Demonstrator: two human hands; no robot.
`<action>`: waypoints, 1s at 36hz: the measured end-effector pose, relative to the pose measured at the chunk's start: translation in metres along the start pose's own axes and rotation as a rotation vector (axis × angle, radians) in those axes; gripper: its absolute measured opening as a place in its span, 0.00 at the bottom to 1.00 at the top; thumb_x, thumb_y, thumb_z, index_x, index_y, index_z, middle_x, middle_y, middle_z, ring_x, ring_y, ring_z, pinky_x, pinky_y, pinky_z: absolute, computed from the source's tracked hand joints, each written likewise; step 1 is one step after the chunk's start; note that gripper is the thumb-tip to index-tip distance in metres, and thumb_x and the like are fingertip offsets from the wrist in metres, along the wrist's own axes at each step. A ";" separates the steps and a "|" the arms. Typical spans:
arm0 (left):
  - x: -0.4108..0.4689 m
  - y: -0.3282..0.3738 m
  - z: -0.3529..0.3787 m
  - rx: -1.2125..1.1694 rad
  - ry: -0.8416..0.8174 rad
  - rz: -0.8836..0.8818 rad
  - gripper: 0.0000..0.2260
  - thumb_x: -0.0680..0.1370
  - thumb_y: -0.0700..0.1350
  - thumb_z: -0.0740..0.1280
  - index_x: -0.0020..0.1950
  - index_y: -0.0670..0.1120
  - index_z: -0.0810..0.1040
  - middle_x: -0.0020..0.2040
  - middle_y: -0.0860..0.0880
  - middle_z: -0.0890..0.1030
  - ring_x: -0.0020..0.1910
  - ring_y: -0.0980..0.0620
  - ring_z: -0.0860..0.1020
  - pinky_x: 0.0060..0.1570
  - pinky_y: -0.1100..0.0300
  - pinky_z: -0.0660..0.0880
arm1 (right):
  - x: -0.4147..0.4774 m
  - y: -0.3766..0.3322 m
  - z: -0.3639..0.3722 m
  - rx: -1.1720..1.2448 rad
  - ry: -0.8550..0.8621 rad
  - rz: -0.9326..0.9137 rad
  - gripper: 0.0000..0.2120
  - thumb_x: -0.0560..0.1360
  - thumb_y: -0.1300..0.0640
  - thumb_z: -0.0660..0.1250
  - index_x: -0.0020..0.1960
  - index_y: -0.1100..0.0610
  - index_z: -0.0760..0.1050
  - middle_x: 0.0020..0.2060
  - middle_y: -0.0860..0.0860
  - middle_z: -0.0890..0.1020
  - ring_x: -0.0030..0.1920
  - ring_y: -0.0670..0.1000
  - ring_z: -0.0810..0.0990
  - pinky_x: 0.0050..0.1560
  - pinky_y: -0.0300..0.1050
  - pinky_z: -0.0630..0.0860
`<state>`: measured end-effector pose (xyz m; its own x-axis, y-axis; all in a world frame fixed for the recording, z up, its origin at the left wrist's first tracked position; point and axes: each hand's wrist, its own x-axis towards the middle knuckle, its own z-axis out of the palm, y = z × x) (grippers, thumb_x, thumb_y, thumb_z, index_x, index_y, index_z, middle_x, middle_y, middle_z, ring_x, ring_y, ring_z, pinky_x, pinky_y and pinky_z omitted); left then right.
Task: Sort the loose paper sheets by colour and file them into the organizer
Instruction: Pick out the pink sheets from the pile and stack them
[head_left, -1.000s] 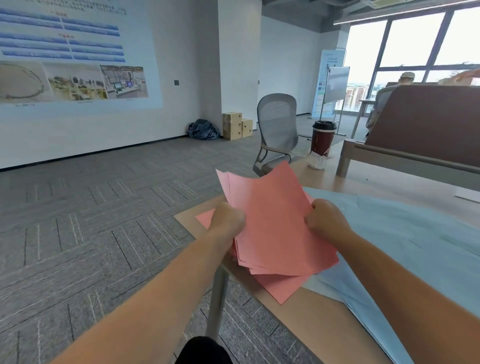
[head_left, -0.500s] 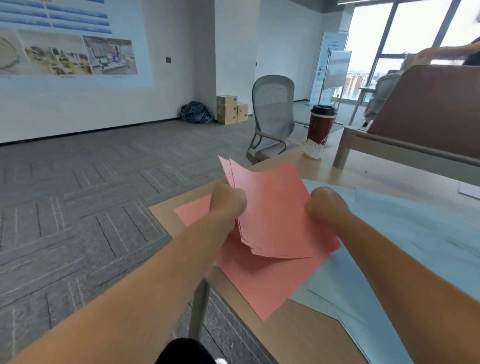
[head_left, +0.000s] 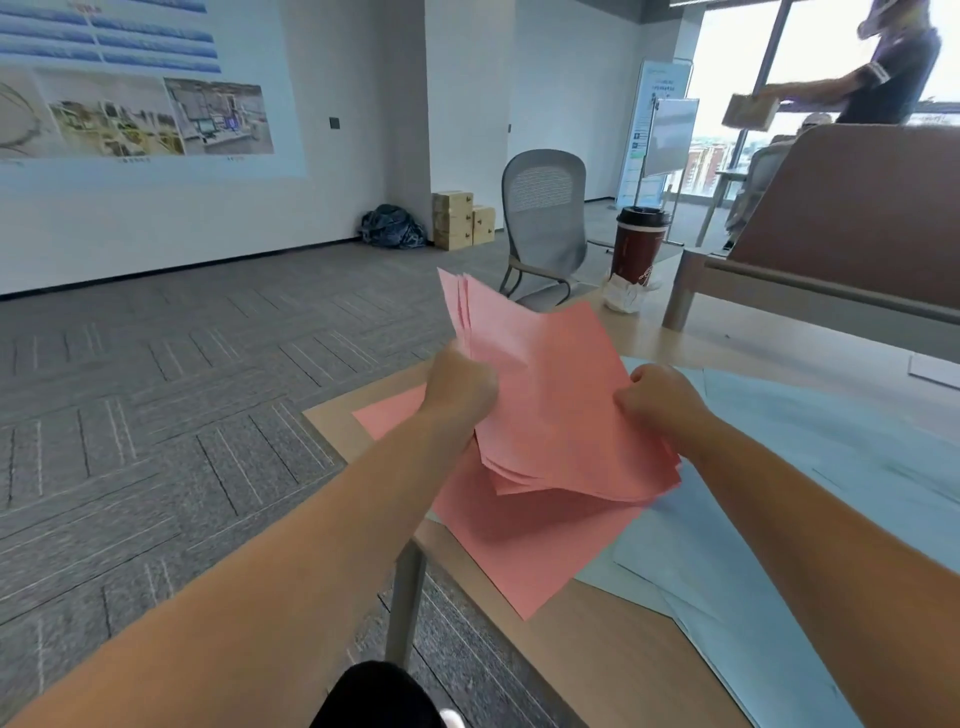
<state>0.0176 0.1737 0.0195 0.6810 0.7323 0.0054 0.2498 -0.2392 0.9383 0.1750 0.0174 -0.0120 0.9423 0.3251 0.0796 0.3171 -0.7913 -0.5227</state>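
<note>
A fanned stack of pink sheets (head_left: 550, 395) is lifted above the wooden table's (head_left: 597, 670) left corner. My left hand (head_left: 460, 387) grips the stack's left edge and my right hand (head_left: 652, 397) grips its right edge. Under the stack a single pink sheet (head_left: 524, 545) lies flat on the table. Light blue sheets (head_left: 810, 499) spread across the table to the right, overlapping one another. No organizer shows in this view.
A dark red coffee cup (head_left: 638, 244) with a crumpled tissue (head_left: 626, 293) stands at the table's far end, beside a brown desk divider (head_left: 852, 208). A grey office chair (head_left: 545, 228) is behind the table. Another person (head_left: 872, 73) stands by the window.
Both hands have kept hold of the pink stack and raised it slightly. The camera view shifted, showing more of the flat pink sheet beneath and the person at the window.
</note>
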 end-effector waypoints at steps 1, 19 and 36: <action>-0.002 0.002 -0.005 -0.015 -0.005 0.010 0.17 0.73 0.33 0.60 0.60 0.42 0.75 0.53 0.45 0.80 0.51 0.45 0.77 0.51 0.56 0.76 | -0.004 -0.001 -0.001 0.017 0.006 0.001 0.06 0.74 0.61 0.60 0.43 0.60 0.75 0.44 0.56 0.79 0.45 0.57 0.77 0.38 0.45 0.68; -0.053 -0.045 -0.062 0.082 0.064 -0.139 0.14 0.76 0.34 0.61 0.60 0.33 0.73 0.54 0.36 0.79 0.51 0.39 0.78 0.43 0.55 0.70 | -0.083 -0.051 0.015 -0.195 -0.138 -0.093 0.06 0.78 0.60 0.57 0.44 0.56 0.70 0.49 0.54 0.78 0.51 0.56 0.77 0.53 0.48 0.74; -0.051 -0.066 -0.085 0.255 0.111 -0.212 0.17 0.74 0.40 0.61 0.62 0.39 0.74 0.64 0.36 0.70 0.61 0.36 0.71 0.60 0.48 0.72 | -0.084 -0.070 0.018 -0.097 -0.186 0.019 0.09 0.75 0.61 0.65 0.53 0.63 0.78 0.49 0.57 0.80 0.47 0.57 0.79 0.43 0.44 0.73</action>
<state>-0.0927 0.2063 -0.0136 0.5202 0.8441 -0.1296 0.5511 -0.2158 0.8061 0.0718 0.0546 0.0023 0.9152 0.3923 -0.0919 0.3166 -0.8413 -0.4381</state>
